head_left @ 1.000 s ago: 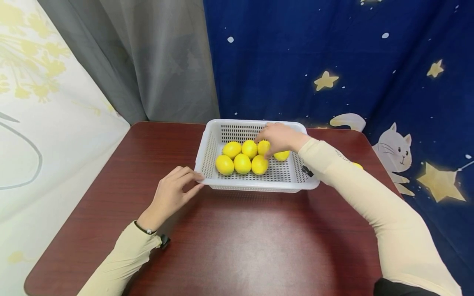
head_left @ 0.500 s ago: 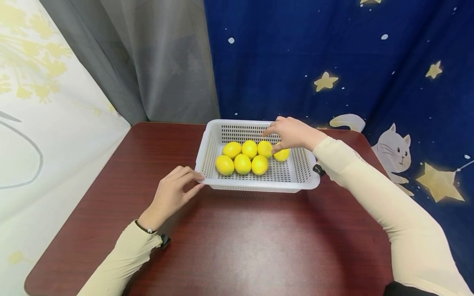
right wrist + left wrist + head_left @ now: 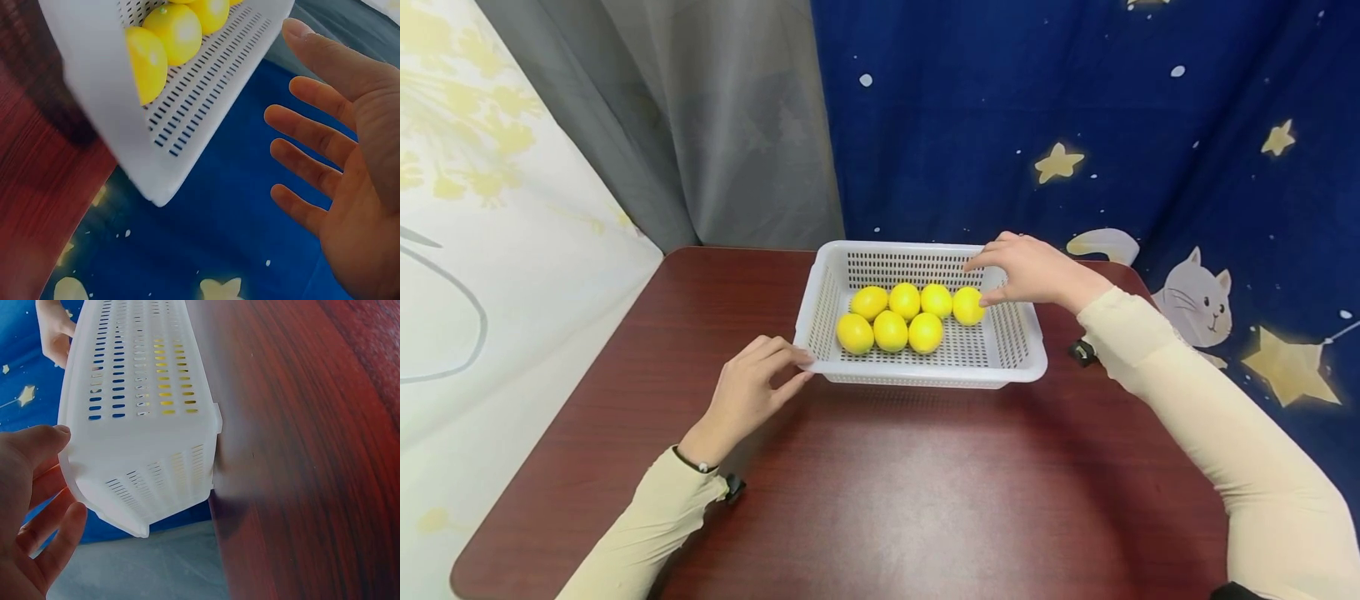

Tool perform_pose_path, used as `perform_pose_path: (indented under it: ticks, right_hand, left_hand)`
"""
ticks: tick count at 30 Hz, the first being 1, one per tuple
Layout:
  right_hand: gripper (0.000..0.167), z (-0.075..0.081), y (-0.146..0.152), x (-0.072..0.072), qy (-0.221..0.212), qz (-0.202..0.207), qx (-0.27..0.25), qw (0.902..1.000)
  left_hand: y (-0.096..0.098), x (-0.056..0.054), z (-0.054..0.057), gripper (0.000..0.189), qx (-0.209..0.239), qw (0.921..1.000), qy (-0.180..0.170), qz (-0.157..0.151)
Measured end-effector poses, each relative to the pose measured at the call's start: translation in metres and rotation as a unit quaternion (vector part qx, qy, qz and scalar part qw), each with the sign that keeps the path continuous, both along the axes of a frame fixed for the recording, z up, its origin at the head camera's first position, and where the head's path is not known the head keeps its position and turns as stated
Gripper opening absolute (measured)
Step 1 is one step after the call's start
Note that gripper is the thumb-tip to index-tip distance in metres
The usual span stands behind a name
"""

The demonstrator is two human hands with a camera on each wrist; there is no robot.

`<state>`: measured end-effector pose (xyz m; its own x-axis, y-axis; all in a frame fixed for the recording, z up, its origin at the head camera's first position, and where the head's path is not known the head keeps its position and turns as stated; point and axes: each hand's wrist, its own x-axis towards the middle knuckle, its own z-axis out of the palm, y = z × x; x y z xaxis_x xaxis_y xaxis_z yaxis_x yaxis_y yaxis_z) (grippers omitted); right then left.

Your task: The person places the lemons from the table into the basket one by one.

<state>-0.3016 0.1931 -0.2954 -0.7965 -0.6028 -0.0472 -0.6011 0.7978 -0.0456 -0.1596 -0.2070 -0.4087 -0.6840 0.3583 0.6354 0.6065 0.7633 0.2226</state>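
A white perforated plastic basket [image 3: 925, 377] stands toward the back of the table with several yellow lemons [image 3: 891, 331] lying in two rows inside. At its front left corner my left hand [image 3: 748, 392] holds the rim; in the left wrist view the thumb [image 3: 47, 440] lies at the outer edge of the basket wall [image 3: 137, 440], other fingers beyond it. My right hand [image 3: 1037, 271] hovers over the basket's right end with nothing in it, thumb overlapping the rightmost lemon [image 3: 967, 307]. Spread, extended fingers [image 3: 309, 128] show apart from the basket in the right wrist view.
The dark red wooden table [image 3: 880, 492] extends in front of the basket and to both sides. A blue star-patterned curtain [image 3: 940, 125] and a grey curtain [image 3: 737, 125] hang behind it. Pale patterned cloth [image 3: 497, 275] borders the left side.
My right hand has moved right, away from the lemons in the middle, uncovering them. A yellow thing seen past the right sleeve earlier is now hidden. The left hand and basket stay put.
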Motion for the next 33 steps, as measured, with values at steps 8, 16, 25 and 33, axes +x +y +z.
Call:
perform_pose_path:
  ticks: [8, 16, 25, 33]
  right_hand:
    - [0.059, -0.001, 0.017, 0.005, 0.008, -0.005, -0.012, 0.9999]
    - [0.056, 0.001, 0.036, 0.014, 0.02, -0.01, -0.032, 0.9992]
    - [0.058, 0.004, 0.065, 0.019, 0.018, -0.048, -0.05, 0.9974]
    - [0.064, -0.003, 0.09, 0.021, 0.007, -0.08, -0.052, 0.9954]
  left_hand:
    - [0.0, 0.0, 0.001, 0.02, 0.001, 1.0, -0.002, 0.002]
    - [0.0, 0.002, 0.001, 0.02, 0.001, 1.0, -0.004, 0.004]
    - [0.0, 0.001, -0.001, 0.02, 0.004, 1.0, -0.004, 0.003]
    - [-0.001, 0.001, 0.0, 0.02, 0.004, 1.0, -0.004, 0.002]
